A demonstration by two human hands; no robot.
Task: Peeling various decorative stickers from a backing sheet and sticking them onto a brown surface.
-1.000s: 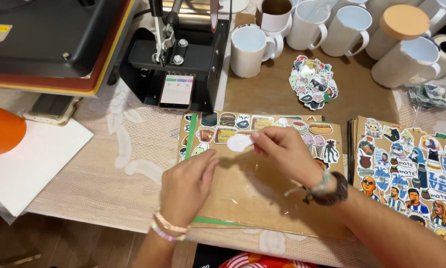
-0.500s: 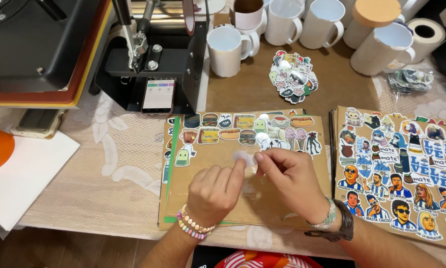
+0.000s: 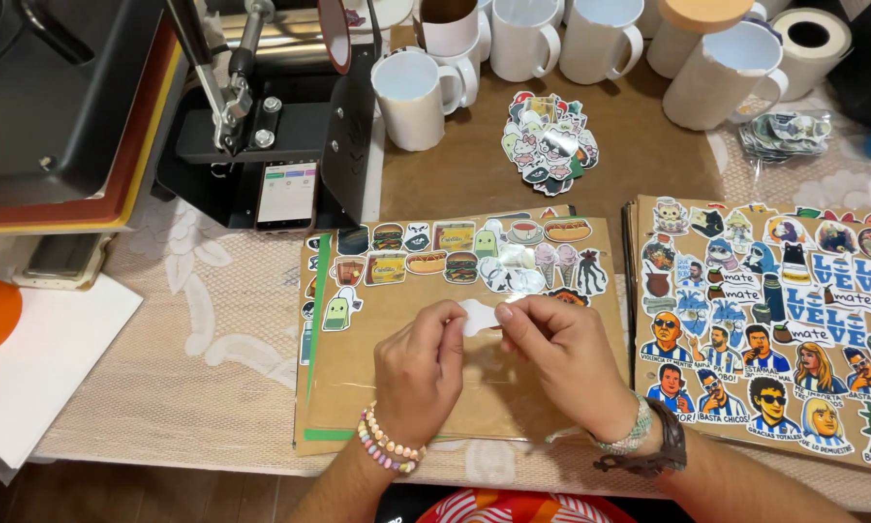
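**A:** What are the hands doing?

**B:** The left hand (image 3: 418,373) and right hand (image 3: 558,363) meet above a brown cardboard sheet (image 3: 406,387). Both pinch a small white sticker (image 3: 478,317) between thumb and fingertips, one hand on each side. The sticker is flat, pale and irregular in outline (its printed face cannot be made out). It is held low over the middle of the cardboard, just below a row of stickers.

**A:** What surrounds them?

**B:** Along the cardboard's top edge sit glossy cut-out food stickers (image 3: 455,254), burgers, a hot dog, ice creams. To the right, just beside it, lies a second sheet (image 3: 774,329) crowded with cartoon portraits and blue lettering. Above, on the bare wood, is a loose pile of stickers (image 3: 549,142). Behind that stands a cluster of smooth white ceramic mugs (image 3: 411,97), and a roll of tape (image 3: 811,37) at the far right.

**A:** Anything bulky nearby?

**B:** At the upper left, a black metal mug press (image 3: 271,145) with a small lit screen, and beside it a larger flat press (image 3: 58,107) edged in orange. A cream lace tablecloth (image 3: 213,329) covers the table, with white paper (image 3: 38,368) lying at the left edge.

**A:** Wrists?

**B:** Beaded bracelets (image 3: 389,448) on the left; a dark strap (image 3: 660,450) on the right.
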